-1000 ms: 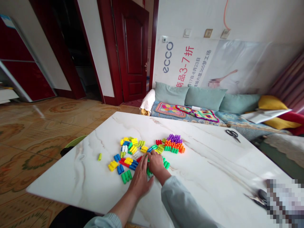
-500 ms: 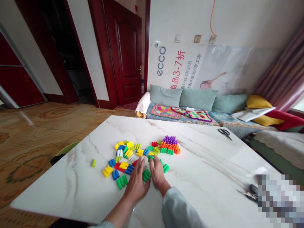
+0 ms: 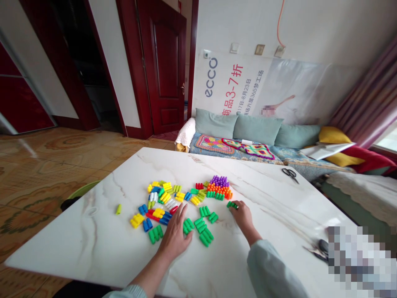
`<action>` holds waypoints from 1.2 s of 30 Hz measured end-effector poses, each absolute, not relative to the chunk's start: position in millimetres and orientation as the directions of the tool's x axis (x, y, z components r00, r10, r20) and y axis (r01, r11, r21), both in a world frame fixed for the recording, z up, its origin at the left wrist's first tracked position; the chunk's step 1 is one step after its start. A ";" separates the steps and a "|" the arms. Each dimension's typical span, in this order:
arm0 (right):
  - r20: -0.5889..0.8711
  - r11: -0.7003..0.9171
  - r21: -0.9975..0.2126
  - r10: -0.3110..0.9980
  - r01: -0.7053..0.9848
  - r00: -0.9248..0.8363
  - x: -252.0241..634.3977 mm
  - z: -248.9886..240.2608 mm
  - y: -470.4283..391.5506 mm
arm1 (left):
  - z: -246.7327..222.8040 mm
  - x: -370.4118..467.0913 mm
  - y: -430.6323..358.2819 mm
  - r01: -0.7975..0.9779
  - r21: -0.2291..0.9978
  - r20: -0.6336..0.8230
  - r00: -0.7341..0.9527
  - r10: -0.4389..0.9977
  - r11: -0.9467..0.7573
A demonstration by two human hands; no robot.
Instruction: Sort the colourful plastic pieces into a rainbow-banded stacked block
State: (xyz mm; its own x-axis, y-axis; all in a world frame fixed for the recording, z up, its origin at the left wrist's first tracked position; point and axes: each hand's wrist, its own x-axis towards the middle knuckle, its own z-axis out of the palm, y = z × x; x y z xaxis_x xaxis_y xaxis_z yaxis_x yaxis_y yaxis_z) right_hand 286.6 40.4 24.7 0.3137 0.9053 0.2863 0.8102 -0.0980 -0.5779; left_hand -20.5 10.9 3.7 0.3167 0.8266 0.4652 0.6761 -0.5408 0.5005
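My right hand [image 3: 244, 217] pinches a green toy block [image 3: 231, 204] of joined bullet-shaped pegs, just right of the assembled group. My left hand [image 3: 175, 234] lies on the table with fingers stretched, beside a green block [image 3: 188, 226] that it partly covers. Between the hands are several loose green blocks [image 3: 206, 237]. An orange row [image 3: 219, 189] stands in the group, with purple pegs [image 3: 219, 181] behind it and green blocks [image 3: 215, 195] along its front. Mixed yellow [image 3: 137, 220], blue [image 3: 147, 225], red and white blocks spread out left of my hands.
The white marbled table [image 3: 102, 252] carries black scissors [image 3: 290, 174] at its far right and another dark-handled tool [image 3: 321, 250] near the right edge. A lone lime peg [image 3: 118, 209] lies at the left. Beyond the table stands a sofa [image 3: 198, 153] with cushions.
My right hand has moved right, away from my left hand, with a green block in it. Several green blocks beneath it have come into view. My left hand has hardly moved.
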 end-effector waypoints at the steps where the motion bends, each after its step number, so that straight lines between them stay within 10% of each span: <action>1: 0.292 -0.099 -0.580 0.901 0.808 0.320 287.3 23.6 41.6 | 3.5 -20.5 11.1 0.678 0.499 0.464 0.317 0.827 -0.539; 8: 0.481 -0.045 -0.609 0.772 0.792 0.415 268.1 11.3 31.2 | 1.7 -21.2 12.4 0.692 0.479 0.453 0.331 0.828 -0.539; 23: 0.332 -0.047 -0.393 0.924 0.918 0.190 257.8 13.4 24.4 | 2.7 -21.4 11.6 0.692 0.482 0.452 0.329 0.829 -0.538; 36: 0.411 0.284 -0.538 0.911 0.794 -0.047 198.4 26.0 35.6 | -0.4 -20.9 12.4 0.687 0.490 0.455 0.323 0.830 -0.536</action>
